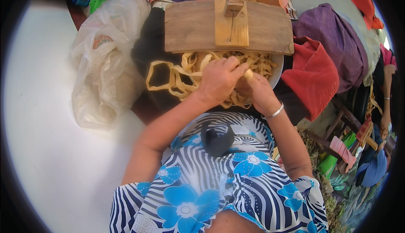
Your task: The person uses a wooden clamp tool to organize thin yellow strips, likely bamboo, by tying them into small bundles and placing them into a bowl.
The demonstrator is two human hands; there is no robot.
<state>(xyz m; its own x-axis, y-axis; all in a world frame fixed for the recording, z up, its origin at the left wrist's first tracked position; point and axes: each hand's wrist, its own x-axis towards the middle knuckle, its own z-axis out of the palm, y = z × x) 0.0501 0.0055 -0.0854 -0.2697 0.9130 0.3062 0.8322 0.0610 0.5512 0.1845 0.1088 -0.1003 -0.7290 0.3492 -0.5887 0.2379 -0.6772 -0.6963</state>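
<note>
Both hands, left hand (219,81) and right hand (258,93), pinch one pale strip (248,73) together, just below the wooden board (190,28).

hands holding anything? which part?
Both hands, left hand and right hand, grip pale tan strips from the heap; a strip end pokes out between them. Exact grip point hidden.

strips (185,70) pale tan | cloth (314,79) red | bag (105,64) clear-white | bundle (333,43) purple
</note>
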